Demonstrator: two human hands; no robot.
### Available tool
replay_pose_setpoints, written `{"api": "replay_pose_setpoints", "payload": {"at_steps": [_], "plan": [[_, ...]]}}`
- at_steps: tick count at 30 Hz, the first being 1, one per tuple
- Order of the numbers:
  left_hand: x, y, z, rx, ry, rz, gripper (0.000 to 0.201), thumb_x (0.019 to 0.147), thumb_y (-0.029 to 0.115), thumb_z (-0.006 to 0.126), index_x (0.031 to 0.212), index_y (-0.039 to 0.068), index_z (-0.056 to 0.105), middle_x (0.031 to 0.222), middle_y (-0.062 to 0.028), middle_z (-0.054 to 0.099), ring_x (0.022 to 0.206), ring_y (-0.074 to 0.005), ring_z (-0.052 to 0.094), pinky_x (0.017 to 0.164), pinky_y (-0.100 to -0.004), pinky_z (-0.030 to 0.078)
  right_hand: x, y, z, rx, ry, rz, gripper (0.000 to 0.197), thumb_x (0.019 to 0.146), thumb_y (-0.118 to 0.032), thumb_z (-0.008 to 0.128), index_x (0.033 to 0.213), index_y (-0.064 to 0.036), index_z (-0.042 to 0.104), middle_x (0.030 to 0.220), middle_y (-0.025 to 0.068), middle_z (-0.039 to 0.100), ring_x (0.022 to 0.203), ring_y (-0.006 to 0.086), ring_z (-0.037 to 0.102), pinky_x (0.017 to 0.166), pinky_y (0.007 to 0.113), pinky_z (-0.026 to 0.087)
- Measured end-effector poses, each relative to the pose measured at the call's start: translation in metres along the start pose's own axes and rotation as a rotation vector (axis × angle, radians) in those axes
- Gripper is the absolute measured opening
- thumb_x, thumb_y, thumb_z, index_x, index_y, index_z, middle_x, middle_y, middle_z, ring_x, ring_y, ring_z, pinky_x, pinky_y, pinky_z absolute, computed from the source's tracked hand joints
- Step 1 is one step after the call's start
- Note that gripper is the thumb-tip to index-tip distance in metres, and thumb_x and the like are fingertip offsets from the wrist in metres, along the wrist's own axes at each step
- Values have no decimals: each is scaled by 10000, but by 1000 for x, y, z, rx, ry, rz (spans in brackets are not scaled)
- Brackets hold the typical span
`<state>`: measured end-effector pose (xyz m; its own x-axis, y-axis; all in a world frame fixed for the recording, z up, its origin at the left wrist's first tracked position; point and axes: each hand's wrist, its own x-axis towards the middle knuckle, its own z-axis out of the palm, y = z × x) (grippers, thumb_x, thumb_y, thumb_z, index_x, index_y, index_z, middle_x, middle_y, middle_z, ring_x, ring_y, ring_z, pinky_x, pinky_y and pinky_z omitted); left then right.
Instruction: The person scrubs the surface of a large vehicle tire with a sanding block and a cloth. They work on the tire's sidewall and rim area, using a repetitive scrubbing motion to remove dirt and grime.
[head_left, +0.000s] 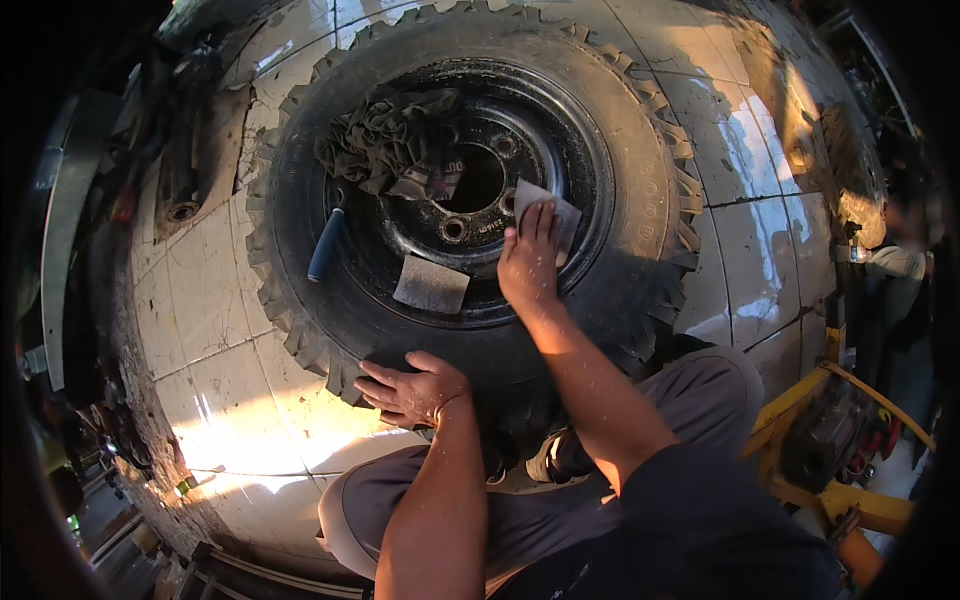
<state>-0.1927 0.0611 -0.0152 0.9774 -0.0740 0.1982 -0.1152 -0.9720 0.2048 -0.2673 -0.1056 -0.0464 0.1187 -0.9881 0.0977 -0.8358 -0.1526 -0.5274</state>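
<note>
A large black tyre (640,170) on a black steel wheel rim (490,75) lies flat in front of me. My right hand (530,255) presses a grey sheet of sandpaper (566,215) against the right side of the rim, fingers laid over it. On the tyre's near left edge rests my left hand (415,390), fingers spread and holding nothing. A second grey sandpaper piece (432,285) lies on the near part of the rim. A crumpled dark cloth (375,145) covers the rim's far left. The blue handle (326,245) of a tool leans at the rim's left edge.
Worn pale tiles (200,320) surround the tyre, with bright sun patches. A metal bar (70,240) and dark clutter line the left side. At the right stands a yellow metal frame (790,400) beside assorted tools. My bent knees flank the tyre's near side.
</note>
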Motion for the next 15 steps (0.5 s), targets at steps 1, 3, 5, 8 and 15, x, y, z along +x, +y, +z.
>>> {"api": "replay_pose_setpoints", "payload": {"at_steps": [1, 3, 5, 8, 15], "plan": [[0, -1, -1, 3, 3, 6, 722, 837, 353, 532, 1505, 158, 341, 1530, -197, 346, 1401, -339, 347, 1096, -594, 208, -11, -9, -3, 45, -63, 79, 598, 1005, -249, 441, 1439, 124, 268, 1502, 369, 205, 1365, 571, 242, 1144, 583, 233], [-4, 5, -1, -19, 1, 17, 717, 840, 350, 532, 1504, 158, 342, 1527, -197, 352, 1401, -340, 349, 1098, -594, 205, 13, 2, 0, -29, 79, 29, 595, 1019, -292, 407, 1418, 135, 295, 1485, 380, 236, 1350, 575, 265, 1127, 583, 258], [-7, 3, -1, -16, -3, 26, 712, 842, 345, 531, 1503, 159, 344, 1526, -196, 354, 1400, -340, 349, 1098, -596, 205, 53, 14, -13, 58, 105, 132, 585, 1025, -306, 396, 1392, 144, 324, 1456, 388, 286, 1338, 558, 301, 1115, 565, 284], [-7, 4, 0, -3, -1, 16, 706, 844, 334, 530, 1503, 164, 344, 1526, -190, 356, 1402, -332, 350, 1093, -603, 211, 44, 13, -12, 147, 95, 165, 590, 1031, -318, 378, 1379, 155, 329, 1433, 411, 296, 1335, 554, 306, 1112, 553, 294], [-4, 3, -1, -26, -7, 23, 706, 846, 335, 524, 1506, 167, 338, 1535, -174, 343, 1415, -319, 336, 1087, -604, 219, 27, 3, 3, 144, 200, 141, 573, 1030, -278, 375, 1369, 180, 316, 1422, 427, 295, 1329, 561, 310, 1126, 570, 257]]}}
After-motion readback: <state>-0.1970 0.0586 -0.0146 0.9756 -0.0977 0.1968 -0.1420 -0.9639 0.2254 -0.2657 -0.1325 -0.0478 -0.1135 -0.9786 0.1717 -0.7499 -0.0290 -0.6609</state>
